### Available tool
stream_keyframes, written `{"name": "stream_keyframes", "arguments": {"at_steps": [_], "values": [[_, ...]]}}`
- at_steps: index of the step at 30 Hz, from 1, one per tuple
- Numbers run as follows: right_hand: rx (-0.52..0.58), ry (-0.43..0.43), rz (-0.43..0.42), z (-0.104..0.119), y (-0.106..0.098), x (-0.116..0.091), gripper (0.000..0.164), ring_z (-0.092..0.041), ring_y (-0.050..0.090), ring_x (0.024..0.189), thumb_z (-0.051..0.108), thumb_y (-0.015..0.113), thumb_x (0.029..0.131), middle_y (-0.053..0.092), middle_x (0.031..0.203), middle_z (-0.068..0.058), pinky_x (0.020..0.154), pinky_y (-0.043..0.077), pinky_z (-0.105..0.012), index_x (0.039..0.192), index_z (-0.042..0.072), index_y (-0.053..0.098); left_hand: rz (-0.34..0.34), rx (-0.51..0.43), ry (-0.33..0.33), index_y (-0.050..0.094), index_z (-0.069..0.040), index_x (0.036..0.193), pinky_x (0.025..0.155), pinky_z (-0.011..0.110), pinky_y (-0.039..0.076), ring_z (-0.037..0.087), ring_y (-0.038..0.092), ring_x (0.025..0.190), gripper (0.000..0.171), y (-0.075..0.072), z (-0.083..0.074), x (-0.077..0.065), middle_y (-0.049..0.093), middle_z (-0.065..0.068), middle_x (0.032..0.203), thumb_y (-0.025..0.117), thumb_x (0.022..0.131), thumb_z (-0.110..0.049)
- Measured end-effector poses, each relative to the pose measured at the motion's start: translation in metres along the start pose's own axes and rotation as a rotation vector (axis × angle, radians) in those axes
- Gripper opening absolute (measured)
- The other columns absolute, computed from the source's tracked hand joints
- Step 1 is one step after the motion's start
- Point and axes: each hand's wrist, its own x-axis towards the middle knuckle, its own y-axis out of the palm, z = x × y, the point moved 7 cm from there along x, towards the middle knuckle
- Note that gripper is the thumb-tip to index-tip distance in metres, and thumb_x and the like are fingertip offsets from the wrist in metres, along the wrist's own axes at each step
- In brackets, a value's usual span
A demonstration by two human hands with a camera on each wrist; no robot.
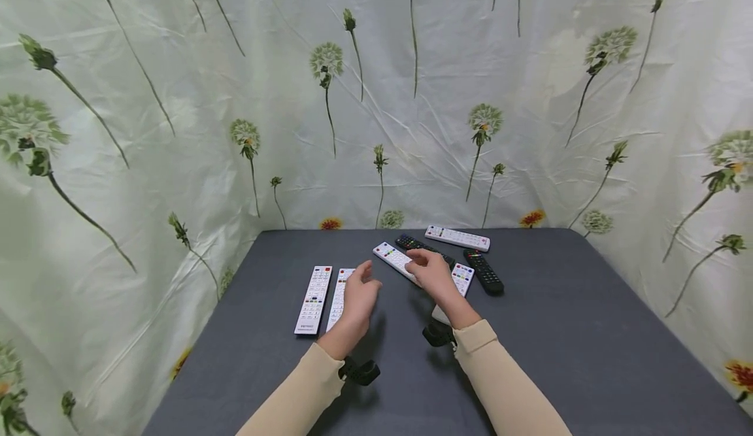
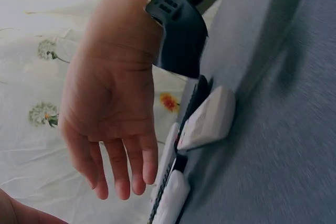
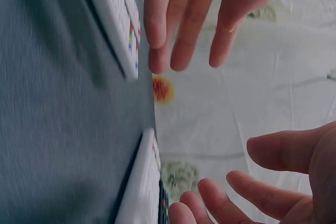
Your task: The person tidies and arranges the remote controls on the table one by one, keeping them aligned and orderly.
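Observation:
My left hand point(image 1: 360, 297) hovers over the table with its fingers loosely extended and nothing in it. Just left of it lie two white remote controls, the outer one point(image 1: 314, 302) in full view and the inner one point(image 1: 338, 297) partly behind the hand. The right hand point(image 1: 434, 275) is also empty, fingers slightly bent, above a loose group of remotes. Closest to it are a white remote point(image 1: 393, 257) reaching out to its left and another white remote point(image 1: 463, 278) partly covered by the hand and wrist. In the left wrist view, the left palm point(image 2: 113, 98) shows bare.
Behind the right hand a black remote point(image 1: 406, 242) lies at an angle, with a white remote point(image 1: 457, 238) near the table's far edge. Another black remote point(image 1: 484, 271) lies to the right. Flower-print fabric point(image 1: 376, 96) hangs around the dark grey table point(image 1: 565, 331).

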Motion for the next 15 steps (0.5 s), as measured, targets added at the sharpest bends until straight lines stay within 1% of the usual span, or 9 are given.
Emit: {"name": "stream_keyframes", "arguments": {"at_steps": [2,4,6,8,10,12,14,15], "values": [[-0.019,0.019,-0.003,-0.007,-0.006,0.004,0.042,-0.033,0.064,0.100,0.017,0.063,0.095,0.068,0.114,-0.013,0.079,0.052,-0.042,0.136,0.009,0.062,0.020,-0.028,-0.027,0.045,0.000,0.149,0.100,0.052,0.042,0.041,0.042,0.135,0.064,0.010,0.004,0.004,0.045,0.027,0.148,0.053,0.085,0.005],[-0.038,0.030,-0.013,-0.013,-0.012,0.007,0.042,-0.032,0.063,0.102,0.018,0.063,0.096,0.068,0.116,-0.014,0.083,0.051,-0.045,0.137,0.009,0.062,0.037,-0.067,-0.058,0.042,0.001,0.150,0.098,0.050,0.043,0.039,0.047,0.130,0.066,0.020,0.008,0.008,0.043,0.028,0.148,0.054,0.085,0.005],[-0.072,0.028,-0.031,-0.019,-0.016,0.011,0.043,-0.032,0.063,0.106,0.017,0.062,0.096,0.068,0.118,-0.015,0.086,0.050,-0.047,0.137,0.008,0.061,0.055,-0.117,-0.093,0.040,0.002,0.151,0.096,0.049,0.045,0.035,0.054,0.118,0.068,0.029,0.012,0.011,0.042,0.029,0.148,0.054,0.085,0.006],[-0.131,0.015,-0.057,-0.024,-0.020,0.015,0.043,-0.033,0.062,0.110,0.016,0.062,0.095,0.067,0.120,-0.018,0.089,0.049,-0.048,0.137,0.006,0.061,0.073,-0.163,-0.125,0.039,0.003,0.151,0.094,0.047,0.047,0.027,0.057,0.103,0.070,0.039,0.015,0.014,0.043,0.028,0.146,0.054,0.083,0.007],[-0.193,0.003,-0.075,-0.028,-0.022,0.017,0.044,-0.034,0.062,0.109,0.014,0.061,0.094,0.068,0.119,-0.020,0.088,0.050,-0.049,0.137,0.004,0.061,0.085,-0.202,-0.164,0.038,0.003,0.151,0.093,0.044,0.049,0.020,0.056,0.091,0.071,0.048,0.020,0.017,0.052,0.024,0.134,0.054,0.082,0.007],[-0.249,-0.004,-0.076,-0.032,-0.023,0.019,0.045,-0.035,0.063,0.106,0.011,0.060,0.093,0.068,0.117,-0.021,0.087,0.050,-0.050,0.137,0.002,0.060,0.090,-0.225,-0.189,0.037,0.004,0.152,0.092,0.042,0.049,0.017,0.055,0.085,0.071,0.055,0.023,0.019,0.057,0.018,0.119,0.054,0.082,0.007],[-0.293,-0.011,-0.068,-0.034,-0.023,0.020,0.047,-0.036,0.064,0.104,0.010,0.060,0.092,0.069,0.114,-0.022,0.098,0.044,-0.053,0.138,0.000,0.059,0.088,-0.241,-0.214,0.038,0.004,0.151,0.092,0.041,0.050,0.018,0.056,0.085,0.071,0.061,0.027,0.021,0.057,0.013,0.108,0.055,0.083,0.006],[-0.303,-0.013,-0.062,-0.035,-0.024,0.020,0.048,-0.036,0.064,0.104,0.009,0.060,0.091,0.069,0.113,-0.023,0.103,0.040,-0.055,0.138,0.000,0.059,0.087,-0.248,-0.225,0.038,0.004,0.151,0.092,0.041,0.050,0.019,0.056,0.086,0.070,0.063,0.028,0.022,0.057,0.012,0.105,0.055,0.083,0.006]]}}
